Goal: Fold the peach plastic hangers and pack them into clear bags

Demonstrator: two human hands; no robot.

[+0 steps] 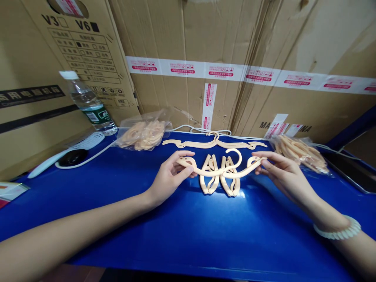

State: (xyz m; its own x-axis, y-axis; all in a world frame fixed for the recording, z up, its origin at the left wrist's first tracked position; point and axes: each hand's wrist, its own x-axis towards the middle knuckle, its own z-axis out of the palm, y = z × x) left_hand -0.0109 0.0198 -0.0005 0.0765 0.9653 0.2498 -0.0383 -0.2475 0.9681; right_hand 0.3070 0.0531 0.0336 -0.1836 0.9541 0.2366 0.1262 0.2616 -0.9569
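A cream folding clothes hanger [205, 172] is held unfolded in the air, its hook curving upward. My left hand [172, 172] pinches its left arm end, and my right hand [279, 172] grips the right end between thumb and fingers. Below and behind it on the blue table, a folded hanger [209, 184] lies beside another folded hanger [230, 186], both partly covered by the held one. Farther back, unfolded hangers [194, 145] lie together with their hooks toward the cartons; their exact count is unclear.
Plastic bags of folded hangers sit at back left [141, 135] and back right [302, 152]. A water bottle [91, 105], a white brush-like item [67, 152] and a black mouse [73, 158] are on the left. Cardboard cartons [182, 102] wall the back; a dark device [349, 172] lies right.
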